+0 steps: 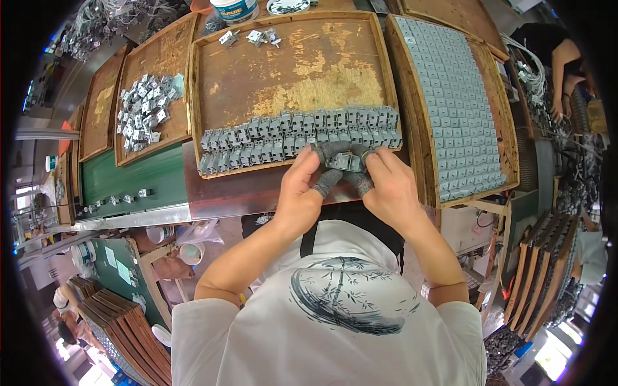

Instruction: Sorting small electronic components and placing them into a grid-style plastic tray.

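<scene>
The left hand point(301, 185) and right hand point(390, 188), wearing grey fabric finger covers point(330, 183), grip one small, grey, box-shaped component point(346, 162) between them, at the near edge of a shallow, brown wooden tray point(277, 71) holding closely packed rows of similar grey, box-shaped units point(270, 138).

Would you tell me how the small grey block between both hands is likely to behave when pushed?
The grey block is probably stiff, judging by its boxy shape. Its flat sides suggest sliding or tipping rather than rolling. It may be light, as the left hand and right hand hold it by the fingertips.
</scene>
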The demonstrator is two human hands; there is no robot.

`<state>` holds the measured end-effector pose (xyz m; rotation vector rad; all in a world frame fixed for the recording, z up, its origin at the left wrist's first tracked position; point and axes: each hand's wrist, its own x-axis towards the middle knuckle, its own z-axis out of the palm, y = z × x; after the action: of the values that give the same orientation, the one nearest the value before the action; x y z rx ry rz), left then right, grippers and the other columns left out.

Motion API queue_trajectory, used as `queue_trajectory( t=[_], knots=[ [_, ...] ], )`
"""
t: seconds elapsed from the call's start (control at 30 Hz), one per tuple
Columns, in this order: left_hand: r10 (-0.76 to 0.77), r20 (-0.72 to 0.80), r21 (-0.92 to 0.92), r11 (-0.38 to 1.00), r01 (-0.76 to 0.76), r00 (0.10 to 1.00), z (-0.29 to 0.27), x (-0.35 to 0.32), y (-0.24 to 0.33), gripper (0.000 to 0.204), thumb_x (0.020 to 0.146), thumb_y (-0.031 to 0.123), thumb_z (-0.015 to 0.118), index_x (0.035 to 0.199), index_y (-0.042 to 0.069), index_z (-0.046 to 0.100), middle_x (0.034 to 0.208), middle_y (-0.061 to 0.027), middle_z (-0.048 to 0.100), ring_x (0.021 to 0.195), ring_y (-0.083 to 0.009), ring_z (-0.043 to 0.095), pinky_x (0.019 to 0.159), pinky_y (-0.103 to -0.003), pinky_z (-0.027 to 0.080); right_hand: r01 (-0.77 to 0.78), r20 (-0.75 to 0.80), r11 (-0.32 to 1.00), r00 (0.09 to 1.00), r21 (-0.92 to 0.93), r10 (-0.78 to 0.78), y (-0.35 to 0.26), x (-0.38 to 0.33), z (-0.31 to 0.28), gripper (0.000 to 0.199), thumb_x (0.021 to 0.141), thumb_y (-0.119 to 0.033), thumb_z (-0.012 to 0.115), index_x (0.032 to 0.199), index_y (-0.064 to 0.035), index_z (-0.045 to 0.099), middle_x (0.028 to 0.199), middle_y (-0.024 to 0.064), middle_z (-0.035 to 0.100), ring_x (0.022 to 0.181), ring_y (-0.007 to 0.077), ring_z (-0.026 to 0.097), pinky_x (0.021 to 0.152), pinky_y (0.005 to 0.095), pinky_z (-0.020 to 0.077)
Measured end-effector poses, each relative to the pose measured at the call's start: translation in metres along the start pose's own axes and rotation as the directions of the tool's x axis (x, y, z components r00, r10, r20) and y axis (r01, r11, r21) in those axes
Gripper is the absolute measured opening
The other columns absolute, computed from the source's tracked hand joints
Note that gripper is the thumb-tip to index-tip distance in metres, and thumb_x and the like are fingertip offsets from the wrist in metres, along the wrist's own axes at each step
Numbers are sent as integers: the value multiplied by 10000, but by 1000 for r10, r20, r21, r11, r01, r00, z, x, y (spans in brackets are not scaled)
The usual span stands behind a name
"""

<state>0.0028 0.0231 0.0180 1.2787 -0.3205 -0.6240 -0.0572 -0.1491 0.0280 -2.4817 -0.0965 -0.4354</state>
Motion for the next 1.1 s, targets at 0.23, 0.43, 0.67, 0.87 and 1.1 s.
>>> queue_trajectory(
  t=[0.23, 0.43, 0.67, 0.87, 1.1],
  knots=[
    [233, 16, 717, 675, -173, 972, 7, -6, -9, 856, 668, -51, 699, 1460, 63, 394, 1181, -178, 438, 1004, -293, 558, 787, -356, 496, -41, -58, 998, 998, -52, 38, -3, -4, 15, 224, 724, 14, 675, 928, 24, 584, 866, 171, 567, 763, 388, 600, 644, 450, 497],
    [446, 91, 797, 503, -334, 890, -3, 9, -33, 744, 633, 14, 747, 1331, -6, 491, 1211, -232, 505, 1044, -427, 540, 865, -447, 488, -173, 80, 985, 982, 22, 171, -2, -8, 9, 257, 813, -132, 719, 975, 19, 589, 888, 158, 617, 762, 326, 632, 666, 372, 514],
    [550, 252, 659, 505, -557, 796, -22, 8, -11, 636, 577, 100, 802, 1177, 11, 611, 1095, -190, 650, 912, -373, 640, 756, -417, 536, -495, 448, 603, 861, 626, 241, 5, 4, 24, 417, 749, -297, 789, 963, 25, 635, 839, 161, 667, 733, 178, 625, 675, 324, 497],
    [573, 195, 668, 517, -535, 796, -45, -3, -4, 674, 623, 127, 797, 1259, 27, 598, 1260, -198, 617, 1011, -360, 655, 825, -393, 541, -340, 366, 780, 918, 525, 153, -22, 24, 34, 399, 741, -309, 784, 939, 16, 662, 774, 150, 670, 686, 208, 643, 654, 327, 501],
    [513, -16, 916, 353, -194, 858, -145, -13, 24, 512, 760, 87, 742, 1254, 48, 613, 1070, -132, 540, 999, -304, 559, 859, -362, 472, -382, 591, 895, 785, 229, 184, -36, 76, 72, 404, 827, -368, 722, 922, 9, 613, 803, 144, 649, 712, 305, 605, 696, 366, 485]
  ],
)
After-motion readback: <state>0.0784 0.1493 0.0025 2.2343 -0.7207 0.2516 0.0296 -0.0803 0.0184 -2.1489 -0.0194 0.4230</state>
